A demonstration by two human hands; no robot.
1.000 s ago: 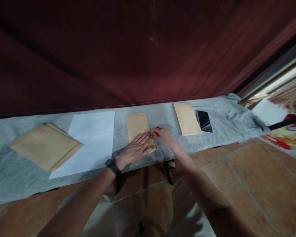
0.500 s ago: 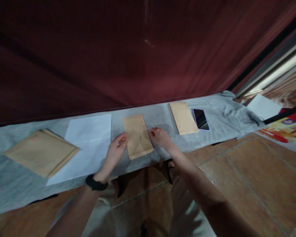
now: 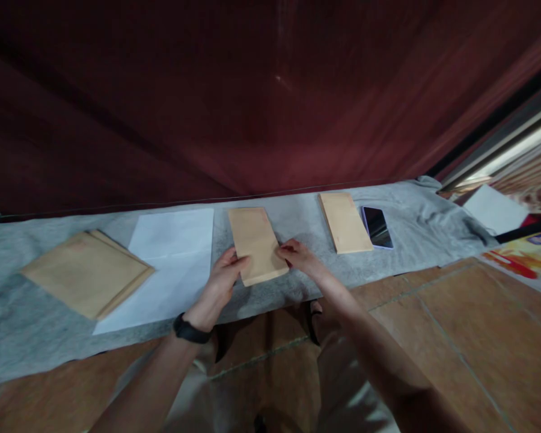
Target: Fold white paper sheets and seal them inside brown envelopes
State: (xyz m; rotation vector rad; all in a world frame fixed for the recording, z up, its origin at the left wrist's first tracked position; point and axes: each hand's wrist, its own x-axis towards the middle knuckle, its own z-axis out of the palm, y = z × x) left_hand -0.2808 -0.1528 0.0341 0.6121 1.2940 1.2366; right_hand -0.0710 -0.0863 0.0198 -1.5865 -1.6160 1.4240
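Note:
A small brown envelope (image 3: 256, 243) lies on the grey cloth (image 3: 36, 337) in front of me. My left hand (image 3: 223, 279), with a black band on the wrist, grips the envelope's near left edge with curled fingers. My right hand (image 3: 297, 255) pinches its right edge. The envelope's near end seems slightly lifted off the cloth.
White paper sheets (image 3: 166, 258) lie left of the envelope, and a stack of larger brown envelopes (image 3: 85, 273) lies further left. Another brown envelope (image 3: 345, 221) and a dark phone (image 3: 377, 227) sit to the right. A dark red curtain hangs behind. Brown floor tiles lie below.
My left hand lay flat on the envelope, drew off to its left, and now grips the near left edge. My right hand stayed at the right edge.

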